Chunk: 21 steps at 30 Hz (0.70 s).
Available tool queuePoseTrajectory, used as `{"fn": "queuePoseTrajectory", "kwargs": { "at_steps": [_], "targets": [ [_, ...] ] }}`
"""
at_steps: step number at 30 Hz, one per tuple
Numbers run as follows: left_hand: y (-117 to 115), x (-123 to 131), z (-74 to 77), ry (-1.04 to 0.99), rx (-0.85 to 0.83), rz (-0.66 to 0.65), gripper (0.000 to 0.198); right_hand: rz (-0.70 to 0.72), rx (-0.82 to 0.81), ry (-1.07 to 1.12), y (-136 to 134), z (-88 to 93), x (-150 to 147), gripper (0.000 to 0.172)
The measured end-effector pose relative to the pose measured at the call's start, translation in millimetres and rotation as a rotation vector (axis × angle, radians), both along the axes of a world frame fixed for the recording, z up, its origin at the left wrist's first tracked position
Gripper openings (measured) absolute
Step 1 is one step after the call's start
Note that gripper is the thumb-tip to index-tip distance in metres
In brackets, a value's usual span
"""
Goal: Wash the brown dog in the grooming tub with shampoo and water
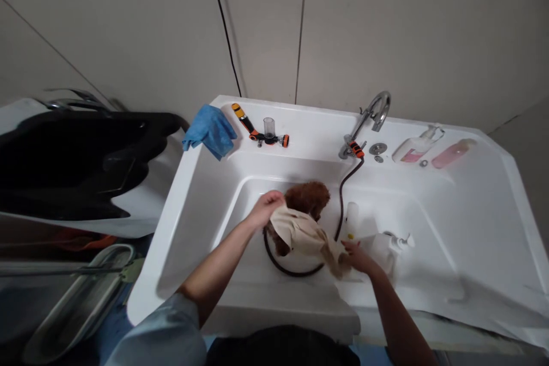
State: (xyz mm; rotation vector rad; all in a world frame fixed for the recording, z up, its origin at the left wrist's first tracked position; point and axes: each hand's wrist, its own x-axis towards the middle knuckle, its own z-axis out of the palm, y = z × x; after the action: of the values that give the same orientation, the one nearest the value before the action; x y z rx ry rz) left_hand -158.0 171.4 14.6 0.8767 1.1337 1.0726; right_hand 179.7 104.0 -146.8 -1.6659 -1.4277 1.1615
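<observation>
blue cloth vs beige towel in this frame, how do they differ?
The blue cloth is bunched on the tub's back-left rim, untouched; the beige towel is down in the basin, draped over a brown furry dog.
The left hand and right hand both grip the beige towel; neither is near the blue cloth.
Both are soft, crumpled fabric.

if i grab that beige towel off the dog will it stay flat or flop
Probably flop: the beige towel drapes in folds over the brown dog and sags between the left hand and right hand. It may be damp and clingy, being in the tub.
</observation>
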Motion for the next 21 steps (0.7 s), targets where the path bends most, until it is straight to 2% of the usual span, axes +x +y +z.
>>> {"fn": "queuePoseTrajectory", "kwargs": {
  "at_steps": [3,4,5,6,8,11,13,14,16,18,19,20,21],
  "targets": [
    [-22.3,21.6,4.9,0.167,0.104,-0.598,0.016,0.296,0.083,-0.029,7.0,2.6,-50.6,0.043],
    [-27.1,25.5,3.9,0.23,0.133,-0.705,0.012,0.394,0.088,-0.013,12.0,4.6,-64.4,0.032],
    [-28.4,26.0,2.3,0.3,0.153,-0.745,0.011,0.48,0.067,0.0,19.0,7.9,-73.5,0.022],
    [-25.5,22.7,0.9,0.372,0.16,-0.72,0.012,0.546,0.037,0.004,28.5,13.0,-77.4,0.017],
    [-5.8,7.3,0.4,0.526,0.132,-0.557,0.016,0.623,-0.014,-0.039,58.2,30.4,-73.3,0.021],
    [51.1,-22.4,6.9,0.772,0.072,-0.308,0.023,0.637,0.041,-0.248,131.3,70.5,-65.9,0.018],
    [93.9,-34.9,8.7,0.971,0.044,-0.157,0.027,0.533,0.163,-0.391,185.9,91.5,-78.6,0.016],
    [112.5,-37.4,5.7,1.075,0.012,-0.075,0.03,0.44,0.234,-0.435,208.2,95.1,-91.1,0.022],
    [138.3,-34.4,-11.9,1.247,-0.085,0.067,0.039,0.213,0.319,-0.509,232.1,82.5,-123.6,0.047],
    [146.2,-22.7,-45.6,1.276,-0.185,0.107,0.06,0.017,0.29,-0.582,223.6,45.4,-155.5,0.064],
    [144.1,-15.0,-66.8,1.202,-0.244,0.051,0.07,-0.03,0.238,-0.62,210.0,20.9,-167.4,0.064],
    [139.1,-6.9,-89.4,1.073,-0.311,-0.025,0.073,0.001,0.22,-0.643,193.6,-4.4,-174.9,0.061],
    [131.9,0.7,-111.9,0.904,-0.352,-0.098,0.072,0.119,0.221,-0.646,177.3,-28.5,-177.6,0.057]
  ]
}}
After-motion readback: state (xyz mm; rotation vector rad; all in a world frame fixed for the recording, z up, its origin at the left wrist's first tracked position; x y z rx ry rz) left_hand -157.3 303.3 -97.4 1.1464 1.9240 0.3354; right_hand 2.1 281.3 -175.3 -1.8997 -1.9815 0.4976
